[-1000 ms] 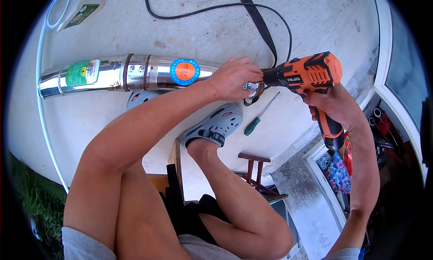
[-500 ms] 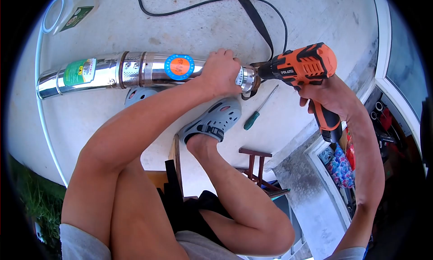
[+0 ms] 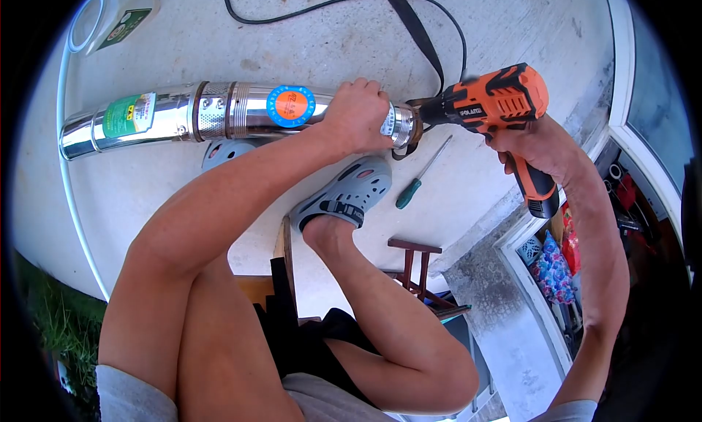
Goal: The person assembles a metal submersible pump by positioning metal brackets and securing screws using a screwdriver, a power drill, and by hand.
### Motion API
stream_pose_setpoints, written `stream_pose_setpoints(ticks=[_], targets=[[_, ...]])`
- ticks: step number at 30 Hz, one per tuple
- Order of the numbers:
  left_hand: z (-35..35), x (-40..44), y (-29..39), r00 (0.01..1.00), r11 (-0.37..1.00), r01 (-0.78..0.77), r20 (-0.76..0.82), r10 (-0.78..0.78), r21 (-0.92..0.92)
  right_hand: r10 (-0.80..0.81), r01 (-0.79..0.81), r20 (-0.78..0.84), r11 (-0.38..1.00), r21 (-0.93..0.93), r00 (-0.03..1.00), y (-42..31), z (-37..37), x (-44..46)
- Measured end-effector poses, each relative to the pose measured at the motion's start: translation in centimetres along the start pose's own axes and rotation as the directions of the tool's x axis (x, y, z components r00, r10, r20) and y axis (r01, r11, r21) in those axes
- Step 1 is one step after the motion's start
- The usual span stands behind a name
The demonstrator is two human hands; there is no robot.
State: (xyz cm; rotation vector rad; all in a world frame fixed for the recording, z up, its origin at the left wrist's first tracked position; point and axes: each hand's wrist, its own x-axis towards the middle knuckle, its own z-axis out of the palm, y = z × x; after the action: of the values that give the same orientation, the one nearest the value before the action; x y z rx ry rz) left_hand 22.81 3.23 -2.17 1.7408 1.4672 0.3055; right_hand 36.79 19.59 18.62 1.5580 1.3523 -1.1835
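A long, shiny steel submersible pump (image 3: 172, 118) lies across the floor, with a green label and a round blue-and-orange sticker (image 3: 290, 106). My left hand (image 3: 358, 118) is wrapped over its narrower right end, just short of the brownish end fitting (image 3: 415, 124). My right hand (image 3: 523, 140) grips the handle of an orange-and-black cordless drill (image 3: 501, 99). The drill's chuck points left at that end fitting; whether its tip touches inside is hidden. Below the fitting, a screwdriver (image 3: 409, 192) with a green handle rests on the floor.
A black cable (image 3: 329, 7) and a dark flat strap (image 3: 413, 31) run over the concrete floor. My grey clogs (image 3: 349, 191) stand close below the pump. A clear plastic container (image 3: 124, 20) is at upper left, a white hose (image 3: 69, 195) below it. A small wooden stool (image 3: 414, 265) stands near my knee.
The drill and my right hand have shifted slightly up and right, with the battery end a little higher. My left hand stays in the same place on the pump.
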Motion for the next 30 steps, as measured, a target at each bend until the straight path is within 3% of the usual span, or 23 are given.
stream_pose_setpoints(ticks=[4,7,14,19,30], targets=[[0.1,-0.1,0.0,1.0,1.0,-0.006,-0.021,0.006,0.005,0.013,-0.013,-0.014,1.0,-0.028,1.0,0.1,-0.3,0.4],[-0.6,0.0,0.2,0.998,1.0,0.02,0.064,-0.019,-0.02,0.024,-0.023,0.031,0.999,-0.026,0.999,0.2,-0.7,0.7],[0.1,0.0,0.0,1.0,1.0,0.0,-0.004,0.0,-0.01,-0.051,0.051,0.027,0.999,-0.018,0.998,0.6,-0.9,0.7],[0.1,-0.2,0.0,1.0,1.0,0.001,-0.011,-0.002,-0.009,-0.043,0.05,0.034,0.969,-0.24,0.998,-0.4,-1.2,1.2],[0.2,-0.3,-0.3,0.999,0.999,-0.036,-0.021,0.035,-0.041,-0.003,0.003,-0.003,0.98,-0.197,1.0,-0.1,-1.1,1.9]])
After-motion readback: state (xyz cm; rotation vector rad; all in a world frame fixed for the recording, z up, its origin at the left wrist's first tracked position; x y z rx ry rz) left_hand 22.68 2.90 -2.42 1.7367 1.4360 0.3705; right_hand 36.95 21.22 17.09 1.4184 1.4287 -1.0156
